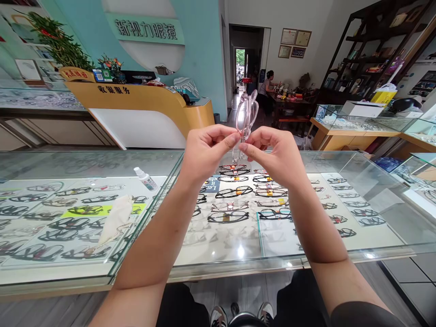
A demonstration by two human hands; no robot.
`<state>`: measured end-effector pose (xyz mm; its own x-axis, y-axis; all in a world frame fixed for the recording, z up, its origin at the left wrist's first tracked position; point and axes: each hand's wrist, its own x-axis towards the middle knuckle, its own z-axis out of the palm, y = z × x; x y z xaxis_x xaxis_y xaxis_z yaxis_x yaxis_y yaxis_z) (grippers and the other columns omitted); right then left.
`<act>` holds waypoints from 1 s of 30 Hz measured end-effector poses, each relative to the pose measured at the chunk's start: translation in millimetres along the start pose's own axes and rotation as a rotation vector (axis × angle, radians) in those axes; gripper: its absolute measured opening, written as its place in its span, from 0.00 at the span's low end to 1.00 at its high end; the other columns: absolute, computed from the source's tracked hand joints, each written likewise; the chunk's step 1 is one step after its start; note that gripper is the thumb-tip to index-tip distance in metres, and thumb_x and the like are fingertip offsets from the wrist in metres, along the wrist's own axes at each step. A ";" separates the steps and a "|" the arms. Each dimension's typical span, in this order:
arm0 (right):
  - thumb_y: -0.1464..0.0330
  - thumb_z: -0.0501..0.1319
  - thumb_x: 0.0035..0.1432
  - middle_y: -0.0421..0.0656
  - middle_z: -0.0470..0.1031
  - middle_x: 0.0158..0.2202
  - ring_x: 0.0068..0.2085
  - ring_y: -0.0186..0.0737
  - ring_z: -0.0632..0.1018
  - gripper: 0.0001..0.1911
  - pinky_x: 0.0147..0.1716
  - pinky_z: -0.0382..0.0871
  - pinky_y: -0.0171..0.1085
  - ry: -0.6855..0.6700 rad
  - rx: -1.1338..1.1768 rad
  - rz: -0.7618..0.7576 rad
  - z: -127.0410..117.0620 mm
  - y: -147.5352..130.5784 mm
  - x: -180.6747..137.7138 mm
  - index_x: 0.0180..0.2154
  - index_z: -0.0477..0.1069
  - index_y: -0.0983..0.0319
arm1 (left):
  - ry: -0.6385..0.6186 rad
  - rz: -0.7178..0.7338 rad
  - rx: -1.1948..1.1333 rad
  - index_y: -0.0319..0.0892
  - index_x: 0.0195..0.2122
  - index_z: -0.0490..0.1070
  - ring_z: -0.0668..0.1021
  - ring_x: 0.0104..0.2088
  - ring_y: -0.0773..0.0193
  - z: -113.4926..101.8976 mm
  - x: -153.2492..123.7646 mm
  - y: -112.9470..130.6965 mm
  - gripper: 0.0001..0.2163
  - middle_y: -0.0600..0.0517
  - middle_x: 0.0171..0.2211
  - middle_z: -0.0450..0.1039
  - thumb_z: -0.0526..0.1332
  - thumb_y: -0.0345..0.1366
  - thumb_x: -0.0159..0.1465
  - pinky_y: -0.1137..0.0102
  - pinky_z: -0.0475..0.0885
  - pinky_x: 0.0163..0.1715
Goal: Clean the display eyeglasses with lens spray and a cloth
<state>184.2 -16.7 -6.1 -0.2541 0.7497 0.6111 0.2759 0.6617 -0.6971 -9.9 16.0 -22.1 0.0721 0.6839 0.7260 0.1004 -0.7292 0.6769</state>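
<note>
A pair of clear-framed eyeglasses (pixel 248 113) is held up on end above the glass display counter (pixel 218 259). My left hand (pixel 213 145) pinches the frame from the left between thumb and fingers. From the right, my right hand (pixel 269 150) pinches the same eyeglasses close to the left fingertips. Part of the frame hangs below the fingers, and the fingertips hide its middle. Under the counter's glass, several rows of eyeglasses (pixel 234 192) lie below my hands.
On the left glass top stand a small white spray bottle (pixel 146 178) and a pale drawstring pouch (pixel 116 218). Beyond is a yellow and white reception desk (pixel 136 100). A person (pixel 267 88) sits at a dark table further back. Another display case (pixel 357 125) stands at the right.
</note>
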 end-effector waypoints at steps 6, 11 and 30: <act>0.60 0.65 0.73 0.43 0.83 0.31 0.33 0.41 0.79 0.13 0.39 0.65 0.42 0.079 -0.417 0.038 8.0 -2.1 -3.5 0.36 0.77 0.60 | 0.134 0.170 0.265 0.51 0.38 0.88 0.60 0.22 0.68 7.7 -9.8 -2.5 0.10 0.57 0.19 0.59 0.73 0.49 0.69 0.66 0.57 0.23; 0.59 0.62 0.75 0.45 0.83 0.31 0.35 0.45 0.80 0.14 0.39 0.66 0.41 0.024 -0.485 0.075 6.6 -3.7 -2.4 0.38 0.80 0.59 | 0.128 0.230 0.350 0.49 0.39 0.88 0.61 0.23 0.67 14.1 -13.6 -2.5 0.09 0.57 0.20 0.61 0.71 0.46 0.71 0.66 0.58 0.25; 0.53 0.64 0.71 0.34 0.42 0.23 0.27 0.33 0.48 0.36 0.30 0.43 0.42 0.159 -0.420 0.160 -32.4 27.8 -17.9 0.22 0.43 0.56 | -0.609 -0.252 0.824 0.50 0.37 0.88 0.72 0.27 0.62 -24.5 4.4 20.0 0.10 0.51 0.26 0.77 0.66 0.43 0.68 0.64 0.59 0.29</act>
<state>226.5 -11.4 -24.3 -0.0423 0.8128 0.5810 0.6594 0.4596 -0.5950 -31.8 3.8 -2.4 0.4190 0.8764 0.2376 0.8083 -0.4792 0.3421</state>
